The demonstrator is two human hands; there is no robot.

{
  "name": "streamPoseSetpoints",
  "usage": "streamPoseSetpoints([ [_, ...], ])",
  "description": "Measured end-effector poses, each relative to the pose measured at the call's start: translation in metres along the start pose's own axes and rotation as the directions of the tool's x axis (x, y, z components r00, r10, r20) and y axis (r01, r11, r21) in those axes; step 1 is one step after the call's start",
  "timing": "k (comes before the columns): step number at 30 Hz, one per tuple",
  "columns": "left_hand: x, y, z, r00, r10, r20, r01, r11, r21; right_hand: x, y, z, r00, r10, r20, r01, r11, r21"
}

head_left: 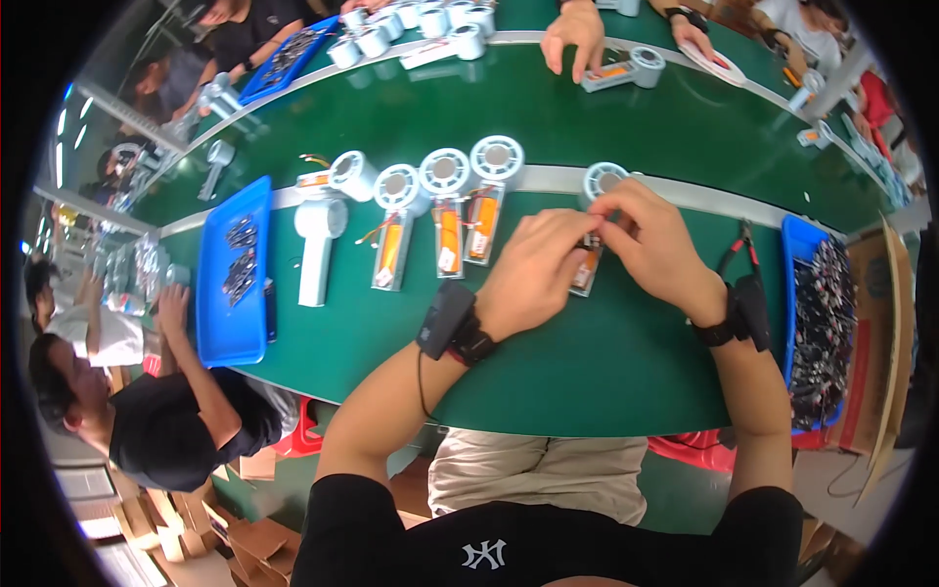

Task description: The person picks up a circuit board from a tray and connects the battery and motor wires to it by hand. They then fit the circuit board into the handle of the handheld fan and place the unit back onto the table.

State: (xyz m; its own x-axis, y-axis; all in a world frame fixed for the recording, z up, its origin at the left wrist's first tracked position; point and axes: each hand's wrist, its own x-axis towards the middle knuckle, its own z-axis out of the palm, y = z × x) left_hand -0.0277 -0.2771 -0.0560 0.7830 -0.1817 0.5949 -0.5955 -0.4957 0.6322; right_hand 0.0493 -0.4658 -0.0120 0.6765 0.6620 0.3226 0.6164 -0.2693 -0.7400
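Note:
My left hand and my right hand meet over the handle of a pale blue handheld fan lying on the green table. Its opened handle shows an orange battery below my fingers. With closed fingers, my left hand grips the fan near the top of the handle. Thumb and fingers of my right hand are pinched at the same spot; what lies between them is hidden. To the left lie three more open-handled fans: one fan, a second fan and a third fan, all with orange batteries and thin wires.
A closed-handle fan and another fan lie farther left, near a blue tray of small dark parts. At right are red-handled pliers and a blue bin full of wired parts. Across the table, a co-worker's hand touches a fan.

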Motion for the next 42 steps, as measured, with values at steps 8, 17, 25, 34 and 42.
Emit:
streamPoseSetpoints([
  [8,-0.009,0.009,-0.011,0.990,-0.136,-0.020,0.135,0.989,-0.065,-0.001,0.005,0.005,0.999,0.029,0.014,-0.030,0.998,0.053],
  [17,-0.010,-0.002,-0.005,0.959,-0.267,-0.092,0.257,0.960,-0.109,0.003,0.009,0.013,0.996,-0.064,-0.068,0.064,0.998,-0.003],
  [25,-0.004,0.001,-0.003,0.980,-0.187,-0.069,0.172,0.968,-0.183,-0.002,0.006,0.008,0.985,0.172,-0.011,-0.163,0.952,0.258],
  [34,-0.002,0.002,-0.007,0.977,-0.204,-0.067,0.190,0.967,-0.168,0.003,0.003,0.009,0.961,0.261,0.093,-0.276,0.870,0.408],
  [42,-0.006,0.006,-0.005,0.993,-0.081,-0.088,0.074,0.994,-0.081,0.002,0.000,0.004,0.946,0.270,0.182,-0.317,0.893,0.321],
])
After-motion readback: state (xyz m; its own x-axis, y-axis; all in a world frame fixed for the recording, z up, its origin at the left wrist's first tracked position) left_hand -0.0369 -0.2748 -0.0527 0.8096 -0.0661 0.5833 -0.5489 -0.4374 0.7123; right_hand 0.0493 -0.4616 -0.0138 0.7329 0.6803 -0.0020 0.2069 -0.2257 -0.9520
